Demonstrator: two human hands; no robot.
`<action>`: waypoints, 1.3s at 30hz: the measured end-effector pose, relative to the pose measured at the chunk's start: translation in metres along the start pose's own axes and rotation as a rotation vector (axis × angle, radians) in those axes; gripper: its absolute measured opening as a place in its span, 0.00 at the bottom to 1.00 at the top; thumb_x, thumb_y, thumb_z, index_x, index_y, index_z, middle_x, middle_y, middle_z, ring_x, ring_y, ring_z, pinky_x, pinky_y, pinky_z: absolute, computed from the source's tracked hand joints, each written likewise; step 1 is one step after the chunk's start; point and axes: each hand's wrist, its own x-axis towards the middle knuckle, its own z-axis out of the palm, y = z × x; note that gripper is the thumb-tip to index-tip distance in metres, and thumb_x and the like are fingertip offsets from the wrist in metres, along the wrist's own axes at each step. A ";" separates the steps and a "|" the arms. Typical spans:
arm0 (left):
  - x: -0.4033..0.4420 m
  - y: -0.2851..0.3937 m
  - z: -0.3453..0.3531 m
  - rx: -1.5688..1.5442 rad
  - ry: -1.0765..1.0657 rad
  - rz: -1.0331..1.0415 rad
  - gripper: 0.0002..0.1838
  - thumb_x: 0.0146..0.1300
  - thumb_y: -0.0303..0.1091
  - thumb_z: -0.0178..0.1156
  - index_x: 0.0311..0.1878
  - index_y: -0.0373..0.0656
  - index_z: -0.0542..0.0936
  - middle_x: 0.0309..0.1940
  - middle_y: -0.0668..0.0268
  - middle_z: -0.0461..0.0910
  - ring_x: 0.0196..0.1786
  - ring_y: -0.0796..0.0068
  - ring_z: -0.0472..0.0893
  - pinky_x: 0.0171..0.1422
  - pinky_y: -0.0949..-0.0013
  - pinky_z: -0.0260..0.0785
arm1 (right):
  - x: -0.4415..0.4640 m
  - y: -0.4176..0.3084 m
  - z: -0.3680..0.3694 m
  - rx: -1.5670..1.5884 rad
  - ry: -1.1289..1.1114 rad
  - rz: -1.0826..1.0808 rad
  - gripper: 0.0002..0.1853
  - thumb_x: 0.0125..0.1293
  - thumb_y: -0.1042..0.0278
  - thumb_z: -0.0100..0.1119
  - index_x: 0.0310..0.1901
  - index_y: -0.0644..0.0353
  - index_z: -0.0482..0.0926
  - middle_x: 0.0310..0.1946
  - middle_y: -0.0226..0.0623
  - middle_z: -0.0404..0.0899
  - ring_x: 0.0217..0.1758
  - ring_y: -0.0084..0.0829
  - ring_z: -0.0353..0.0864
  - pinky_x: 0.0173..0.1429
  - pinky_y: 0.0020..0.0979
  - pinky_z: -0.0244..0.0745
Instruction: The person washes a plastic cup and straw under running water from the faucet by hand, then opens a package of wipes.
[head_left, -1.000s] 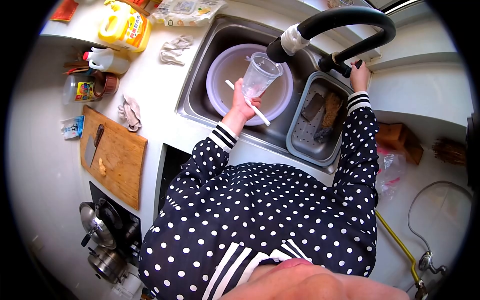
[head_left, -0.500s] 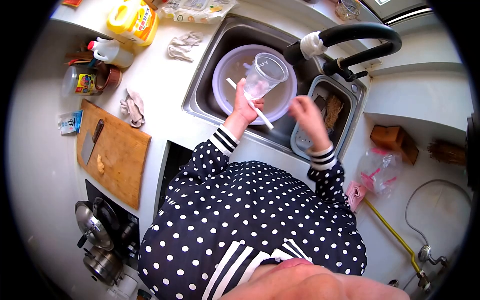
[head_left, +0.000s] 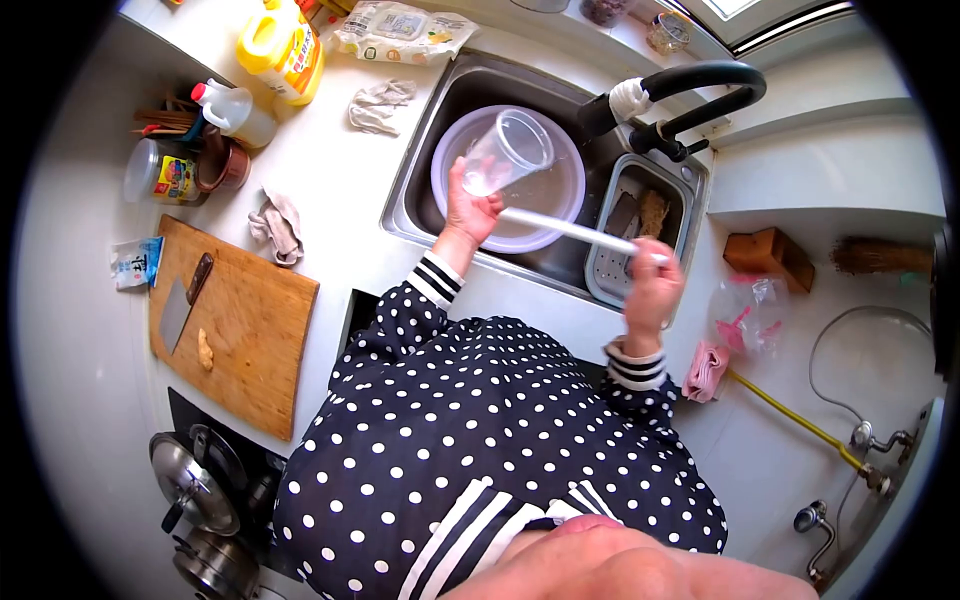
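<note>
My left hand (head_left: pixel 472 208) grips a clear plastic cup (head_left: pixel 512 150), tilted with its rim up and to the right, above a pale purple basin (head_left: pixel 447 165) of cloudy water in the sink (head_left: pixel 405 200). A white stick (head_left: pixel 575 230) stretches from beside my left hand to my right hand (head_left: pixel 652 285), whose fingers are closed round its right end, over the front edge of the small side sink. In that side sink sits a grey perforated basket (head_left: pixel 602 275) with a brown scrubber (head_left: pixel 652 215) in it.
Behind the sink stands a black faucet (head_left: pixel 710 78). On the left counter are a cutting board (head_left: pixel 250 335) with a cleaver (head_left: pixel 186 305) and ginger (head_left: pixel 205 350), two rags, a yellow jug (head_left: pixel 285 55) and a white bottle (head_left: pixel 232 112). Pots stand at the lower left, a wooden block (head_left: pixel 768 258) at the right.
My right hand has left the faucet and taken hold of the white stick, pulling it rightward out of my left hand's grip. The cup stays in my left hand.
</note>
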 end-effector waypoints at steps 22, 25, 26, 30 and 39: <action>-0.027 0.055 -0.029 0.532 0.131 -0.370 0.22 0.57 0.58 0.52 0.38 0.47 0.75 0.21 0.72 0.75 0.09 0.87 0.62 0.09 0.88 0.51 | 0.055 -0.040 0.079 -1.064 -0.733 -0.394 0.07 0.55 0.68 0.56 0.33 0.55 0.82 0.25 0.45 0.78 0.31 0.45 0.78 0.37 0.39 0.73; -0.015 0.058 -0.024 0.451 0.120 -0.342 0.25 0.53 0.61 0.54 0.37 0.47 0.75 0.20 0.73 0.74 0.10 0.87 0.63 0.11 0.88 0.52 | 0.064 -0.019 0.083 -1.023 -0.895 -0.323 0.07 0.56 0.67 0.55 0.34 0.53 0.82 0.27 0.45 0.78 0.32 0.45 0.78 0.38 0.39 0.73; -0.015 0.060 -0.034 0.440 0.076 -0.341 0.26 0.52 0.62 0.55 0.36 0.47 0.75 0.19 0.73 0.74 0.10 0.87 0.64 0.11 0.88 0.54 | 0.063 -0.018 0.079 -0.998 -0.965 -0.330 0.07 0.57 0.66 0.54 0.34 0.52 0.82 0.27 0.45 0.78 0.33 0.46 0.78 0.38 0.39 0.73; -0.012 0.044 -0.030 0.464 0.164 -0.285 0.25 0.50 0.63 0.56 0.35 0.49 0.75 0.18 0.74 0.73 0.11 0.87 0.63 0.11 0.86 0.53 | 0.073 -0.020 0.085 -1.187 -0.849 -0.424 0.09 0.58 0.66 0.53 0.36 0.55 0.82 0.30 0.46 0.79 0.35 0.44 0.79 0.40 0.39 0.74; -0.008 0.060 -0.027 0.696 0.138 -0.023 0.27 0.51 0.59 0.58 0.42 0.45 0.77 0.25 0.70 0.76 0.15 0.88 0.62 0.17 0.86 0.53 | 0.092 0.057 0.106 -1.221 -0.996 -0.404 0.06 0.54 0.74 0.50 0.30 0.64 0.76 0.30 0.49 0.78 0.34 0.47 0.79 0.39 0.43 0.73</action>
